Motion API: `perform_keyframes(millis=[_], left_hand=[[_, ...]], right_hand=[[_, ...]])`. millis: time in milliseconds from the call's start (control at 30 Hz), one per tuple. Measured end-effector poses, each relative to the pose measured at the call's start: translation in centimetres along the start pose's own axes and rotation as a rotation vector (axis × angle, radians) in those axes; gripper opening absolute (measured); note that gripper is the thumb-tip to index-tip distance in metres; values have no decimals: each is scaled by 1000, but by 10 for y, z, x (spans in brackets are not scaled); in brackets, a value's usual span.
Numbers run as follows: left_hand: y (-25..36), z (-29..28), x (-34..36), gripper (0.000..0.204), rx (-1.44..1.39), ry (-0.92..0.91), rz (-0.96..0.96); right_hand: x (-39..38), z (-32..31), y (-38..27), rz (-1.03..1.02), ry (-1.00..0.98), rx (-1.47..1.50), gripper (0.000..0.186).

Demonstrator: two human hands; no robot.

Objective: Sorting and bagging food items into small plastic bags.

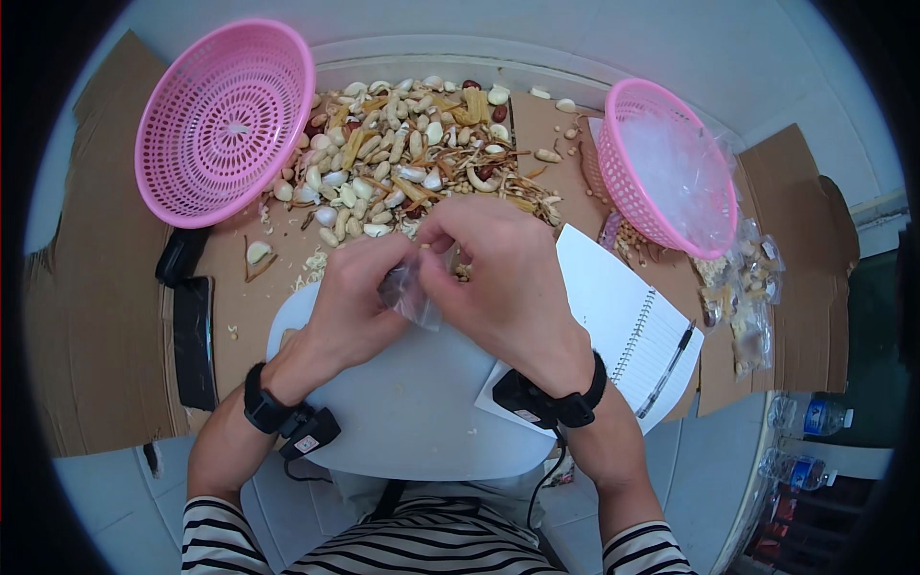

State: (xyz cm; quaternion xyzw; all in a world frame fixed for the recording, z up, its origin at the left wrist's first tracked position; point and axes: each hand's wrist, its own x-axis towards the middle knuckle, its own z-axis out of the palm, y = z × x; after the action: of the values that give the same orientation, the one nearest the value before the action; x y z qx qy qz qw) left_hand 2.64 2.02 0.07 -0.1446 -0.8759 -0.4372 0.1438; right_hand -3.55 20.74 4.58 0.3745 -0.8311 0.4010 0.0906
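A small clear plastic bag (414,295) is between my hands, above the white cutting board (402,402). My left hand (356,292) is closed on the bag's left side. My right hand (503,283) has its fingers curled at the bag's upper right edge, with thumb and forefinger pinched there; whether they also hold a small piece is hidden. Just beyond the hands spreads a mixed heap of peanuts, garlic cloves, red dates and dried strips (393,153). What is inside the bag is hard to make out.
A pink basket (225,125) leans at the back left; another pink basket (623,144) at the right holds clear plastic bags. Filled bags (752,287) lie beside it. A spiral notebook (599,297) with a pen (666,369) rests right; a black phone-like slab (195,340) lies left.
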Motion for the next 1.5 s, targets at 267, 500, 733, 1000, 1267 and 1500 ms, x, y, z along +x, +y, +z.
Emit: perform_keyframes(millis=[267,500,733,1000,1267,1500], left_hand=[[-7,4,-1,20,-38,54,37],[1,5,6,29,35,145,35],[-1,3,5,30,105,238,-50],[-1,-1,4,26,165,240,-88],[-9,0,4,27,151,187,-3],[-6,3,4,20,-58,240,-166]], right_hand=[[2,-3,-5,18,-36,106,14],[4,-8,-3,76,27,341,12],[9,-15,4,420,-32,755,13],[11,-16,3,375,115,700,8],[7,-11,-5,315,-134,768,8],[8,-1,0,250,146,723,9]])
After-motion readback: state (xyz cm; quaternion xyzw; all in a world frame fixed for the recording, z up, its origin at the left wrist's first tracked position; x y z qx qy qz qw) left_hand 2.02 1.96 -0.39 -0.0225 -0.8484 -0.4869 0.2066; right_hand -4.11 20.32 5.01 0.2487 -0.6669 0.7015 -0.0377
